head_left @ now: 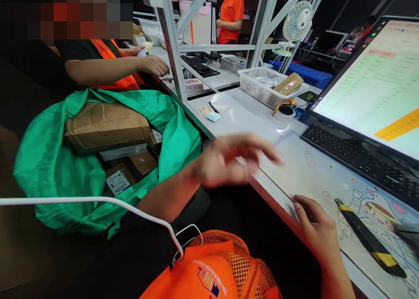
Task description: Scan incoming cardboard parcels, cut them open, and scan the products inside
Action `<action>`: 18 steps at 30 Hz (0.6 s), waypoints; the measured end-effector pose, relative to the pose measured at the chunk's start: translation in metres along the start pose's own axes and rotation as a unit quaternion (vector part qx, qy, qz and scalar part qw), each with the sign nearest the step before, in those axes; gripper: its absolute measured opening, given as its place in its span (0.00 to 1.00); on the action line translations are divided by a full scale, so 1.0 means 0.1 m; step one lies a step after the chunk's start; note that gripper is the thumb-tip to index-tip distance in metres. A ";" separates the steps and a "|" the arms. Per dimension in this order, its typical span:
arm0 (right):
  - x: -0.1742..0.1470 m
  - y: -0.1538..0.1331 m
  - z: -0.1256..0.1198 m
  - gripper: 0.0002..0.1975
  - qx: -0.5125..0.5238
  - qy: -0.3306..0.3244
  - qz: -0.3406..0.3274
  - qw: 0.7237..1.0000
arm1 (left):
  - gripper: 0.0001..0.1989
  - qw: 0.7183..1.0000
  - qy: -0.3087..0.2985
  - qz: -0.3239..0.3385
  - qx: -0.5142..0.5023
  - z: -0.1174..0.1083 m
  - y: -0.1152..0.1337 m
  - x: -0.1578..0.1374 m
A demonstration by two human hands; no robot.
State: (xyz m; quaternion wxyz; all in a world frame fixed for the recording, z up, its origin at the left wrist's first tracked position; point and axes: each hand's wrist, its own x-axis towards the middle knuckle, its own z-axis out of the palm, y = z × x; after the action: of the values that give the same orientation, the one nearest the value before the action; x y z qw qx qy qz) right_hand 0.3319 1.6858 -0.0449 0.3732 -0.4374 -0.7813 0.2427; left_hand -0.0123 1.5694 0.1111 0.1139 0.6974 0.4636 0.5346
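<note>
My left hand (pixel 232 159), smeared by motion, hangs in the air between the green sack and the desk. Its index finger stretches toward the desk mat and the other fingers curl loosely, with nothing visible in them. At the desk's front edge rests my right hand (pixel 314 225), thumb and index finger slightly apart on the desk mat (pixel 291 159). I see nothing held there; its other fingers are hidden. Just right of it lies a black and yellow utility knife (pixel 369 238). The open green sack (pixel 42 159) on my left holds several brown parcels (pixel 108 124).
A keyboard (pixel 353 159) and monitor (pixel 373 85) stand at right. Behind are a tape roll (pixel 284 114), a white basket (pixel 258 87) with a parcel, and a clipped fan (pixel 297 22). A metal frame (pixel 173 50) borders the desk. One co-worker's arm (pixel 111 70) reaches beyond the sack; another person (pixel 231 17) stands farther back.
</note>
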 end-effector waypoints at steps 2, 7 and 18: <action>0.01 -0.01 0.01 0.22 0.001 0.006 -0.009 1.000 | 0.16 0.989 0.110 -0.007 0.098 -0.22 -0.53 0.32; 0.03 -0.05 0.06 0.21 0.024 0.013 -0.011 1.000 | 0.33 0.860 0.081 -0.301 0.403 -0.76 -1.85 0.72; 0.09 -0.39 0.05 0.17 0.135 0.032 -0.003 0.990 | 0.22 0.905 0.147 -0.118 0.381 -0.22 -1.60 0.40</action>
State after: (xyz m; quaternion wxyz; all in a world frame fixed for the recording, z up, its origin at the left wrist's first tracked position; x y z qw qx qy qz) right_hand 0.3049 1.6738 -0.0168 0.4541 -0.3883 -0.7305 0.3306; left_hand -0.1154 1.6797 0.0411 -0.1678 0.5418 0.7221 0.3961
